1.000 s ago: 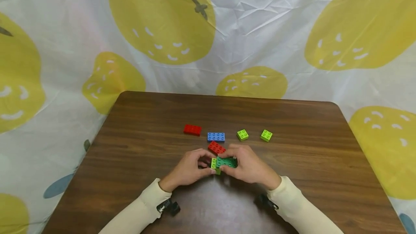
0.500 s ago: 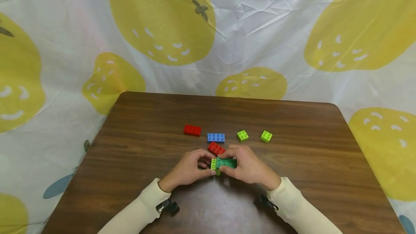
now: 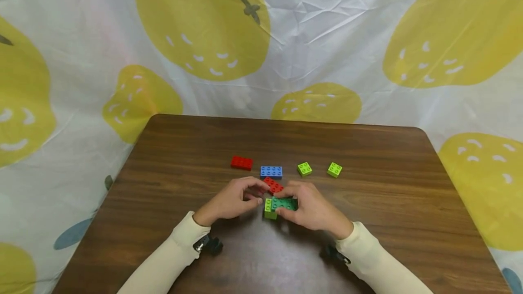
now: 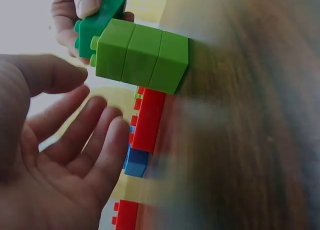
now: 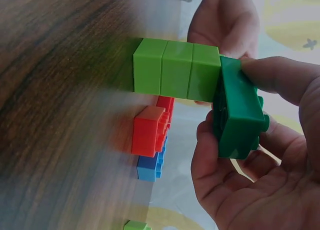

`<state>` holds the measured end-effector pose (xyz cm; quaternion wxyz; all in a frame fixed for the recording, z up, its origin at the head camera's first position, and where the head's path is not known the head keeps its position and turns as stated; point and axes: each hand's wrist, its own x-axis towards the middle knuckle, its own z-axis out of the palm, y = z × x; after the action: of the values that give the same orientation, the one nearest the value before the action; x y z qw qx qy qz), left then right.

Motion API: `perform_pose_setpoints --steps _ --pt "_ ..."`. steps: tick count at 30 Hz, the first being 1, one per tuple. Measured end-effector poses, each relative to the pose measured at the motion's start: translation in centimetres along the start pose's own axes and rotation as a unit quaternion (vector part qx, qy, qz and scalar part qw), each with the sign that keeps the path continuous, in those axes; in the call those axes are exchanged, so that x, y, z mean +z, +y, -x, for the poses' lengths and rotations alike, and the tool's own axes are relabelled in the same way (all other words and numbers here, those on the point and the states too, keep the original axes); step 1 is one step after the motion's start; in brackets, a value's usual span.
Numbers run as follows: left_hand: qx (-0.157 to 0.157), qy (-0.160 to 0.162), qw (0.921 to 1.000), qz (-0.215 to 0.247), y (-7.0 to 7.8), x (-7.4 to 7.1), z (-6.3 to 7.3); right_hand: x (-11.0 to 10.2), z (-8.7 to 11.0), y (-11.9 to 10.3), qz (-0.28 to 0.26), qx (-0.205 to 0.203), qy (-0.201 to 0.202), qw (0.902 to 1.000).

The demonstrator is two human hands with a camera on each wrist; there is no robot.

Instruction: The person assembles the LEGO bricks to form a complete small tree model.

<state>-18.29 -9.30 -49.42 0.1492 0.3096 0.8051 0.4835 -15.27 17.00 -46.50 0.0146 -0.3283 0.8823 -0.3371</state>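
A stack of three lime-green toy building bricks (image 3: 269,213) stands upright on the table. On top of it sits a dark green brick (image 5: 241,110), overhanging to the right and set on part of the stack's studs. My right hand (image 3: 313,206) pinches this green brick between thumb and fingers. To the left of the stack, my left hand (image 3: 234,199) holds nothing; its fingers are loosely bent, and the left wrist view shows a gap between them and the stack. Just behind the stack lies a red brick (image 3: 273,186), close to the left fingertips.
Behind the red brick lies a blue brick (image 3: 271,172), with another red brick (image 3: 242,163) farther left. Two small lime-green bricks (image 3: 304,169) lie at the back right. The wooden table (image 3: 196,139) ends at a hanging cloth with a yellow fruit print (image 3: 204,22).
My left hand has let go of the lime-green stack and moved left and slightly away from me. The right hand stays at the dark green brick.
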Motion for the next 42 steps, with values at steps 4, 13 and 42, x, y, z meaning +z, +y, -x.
perform_pose_setpoints --steps 4,13,42 --pt "-0.003 0.035 0.9994 -0.006 -0.2 0.2 -1.0 0.0 0.0 0.0 -0.003 0.0 0.0 1.0" --pt "0.004 0.07 0.9965 -0.045 -1.5 0.9 -3.2 0.1 0.1 0.1 -0.005 0.0 0.0 1.0" --pt "-0.022 0.024 0.9811 -0.191 -1.9 1.3 -4.1 0.3 0.2 0.6 0.003 -0.027 0.004 0.9996"
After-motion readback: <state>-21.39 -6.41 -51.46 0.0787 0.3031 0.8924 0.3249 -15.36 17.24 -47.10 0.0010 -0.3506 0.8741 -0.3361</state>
